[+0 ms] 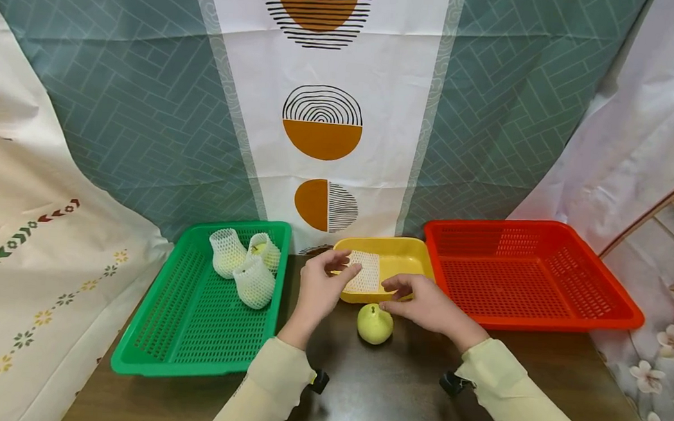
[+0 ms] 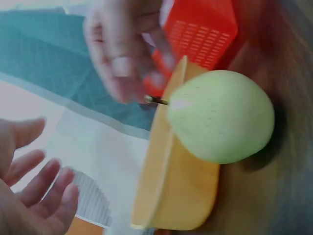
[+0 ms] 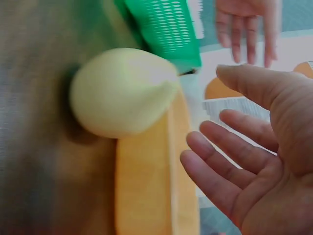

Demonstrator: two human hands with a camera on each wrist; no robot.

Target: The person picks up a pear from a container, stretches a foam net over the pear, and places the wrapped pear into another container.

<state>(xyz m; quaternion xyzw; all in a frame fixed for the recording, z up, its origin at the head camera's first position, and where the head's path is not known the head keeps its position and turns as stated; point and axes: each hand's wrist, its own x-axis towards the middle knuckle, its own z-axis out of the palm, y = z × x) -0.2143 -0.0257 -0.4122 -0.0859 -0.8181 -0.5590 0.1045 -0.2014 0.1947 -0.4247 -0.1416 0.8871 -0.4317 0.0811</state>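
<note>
A pale green pear (image 1: 374,327) stands upright on the table, stem up, just in front of the yellow tray (image 1: 406,258). Flat white foam net sleeves (image 1: 369,273) lie in that tray's left part. My left hand (image 1: 319,287) hovers by the tray's left front edge, fingers loosely bent and holding nothing. Behind and right of the pear, my right hand (image 1: 424,303) hangs near the tray's front rim, also holding nothing. In the right wrist view the right hand's fingers (image 3: 222,181) are spread apart from the pear (image 3: 122,93).
On the left is a green basket (image 1: 189,349) holding three pears in foam nets (image 1: 254,284). A red basket (image 1: 506,285) stands to the right, against the yellow tray. Hanging cloth (image 1: 345,69) closes off the back of the brown table (image 1: 383,400).
</note>
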